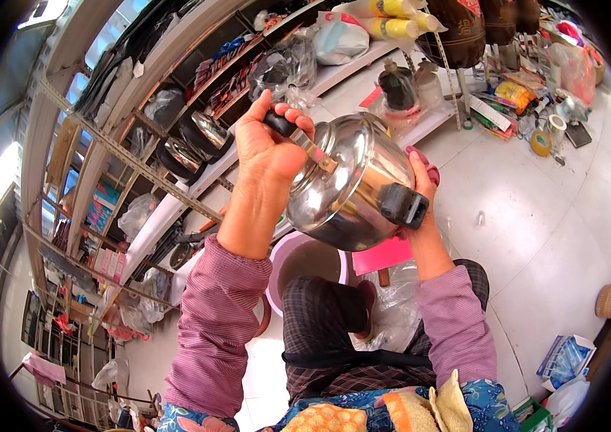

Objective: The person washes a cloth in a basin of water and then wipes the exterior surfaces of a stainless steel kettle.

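A shiny stainless steel pot (386, 156) is tilted on its side in the air above my knees. My left hand (267, 143) grips a black handle (281, 124) that a metal strip joins to the domed lid (327, 189). At the pot's far side, my right hand (425, 189) supports the base and presses a dark pink cloth (428, 168) against it. A black side handle (403, 206) sticks out next to my right wrist. Most of the right fingers are hidden behind the pot.
Below the pot stand a pink-purple basin (284, 259) holding murky water and a bright pink stool-like thing (381, 256). Metal shelving (176, 200) with bagged goods runs along the left. Large brown jars (454, 32) stand at the back; tape rolls (540, 143) and clutter lie on the tiled floor.
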The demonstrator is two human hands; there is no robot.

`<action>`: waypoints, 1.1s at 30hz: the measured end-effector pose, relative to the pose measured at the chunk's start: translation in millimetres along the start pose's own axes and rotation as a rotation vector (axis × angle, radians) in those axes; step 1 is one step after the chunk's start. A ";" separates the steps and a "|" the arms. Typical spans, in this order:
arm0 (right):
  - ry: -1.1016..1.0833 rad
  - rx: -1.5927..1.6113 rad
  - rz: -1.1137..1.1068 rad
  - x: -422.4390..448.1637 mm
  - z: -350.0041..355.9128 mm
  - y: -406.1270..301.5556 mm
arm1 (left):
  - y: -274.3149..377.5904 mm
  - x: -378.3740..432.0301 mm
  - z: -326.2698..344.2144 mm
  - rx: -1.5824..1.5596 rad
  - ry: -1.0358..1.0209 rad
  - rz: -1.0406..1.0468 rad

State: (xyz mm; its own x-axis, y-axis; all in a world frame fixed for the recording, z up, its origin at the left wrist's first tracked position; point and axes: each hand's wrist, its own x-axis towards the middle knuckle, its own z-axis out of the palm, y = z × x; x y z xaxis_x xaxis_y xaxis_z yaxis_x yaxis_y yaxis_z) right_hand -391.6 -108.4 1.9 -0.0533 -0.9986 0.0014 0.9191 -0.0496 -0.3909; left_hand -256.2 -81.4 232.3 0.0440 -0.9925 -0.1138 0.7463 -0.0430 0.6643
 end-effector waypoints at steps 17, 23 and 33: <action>0.048 -0.363 -0.545 -28.8 45.4 -31.7 | -82.7 85.9 -126.7 -0.146 0.099 0.131; 0.053 -0.624 -0.532 -28.7 36.2 -14.7 | -114.2 105.2 -143.4 -0.274 0.028 0.087; 0.127 -0.822 -0.412 -50.0 0.8 58.1 | -97.4 113.0 -157.1 -0.323 -0.095 -0.059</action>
State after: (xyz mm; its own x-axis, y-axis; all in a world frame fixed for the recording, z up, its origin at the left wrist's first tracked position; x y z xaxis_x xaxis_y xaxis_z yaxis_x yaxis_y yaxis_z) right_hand -335.2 -61.4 -20.1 -0.4013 -0.8931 0.2031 0.2553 -0.3220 -0.9117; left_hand -219.5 -171.3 38.7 -0.0560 -0.9963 -0.0657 0.9183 -0.0773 0.3883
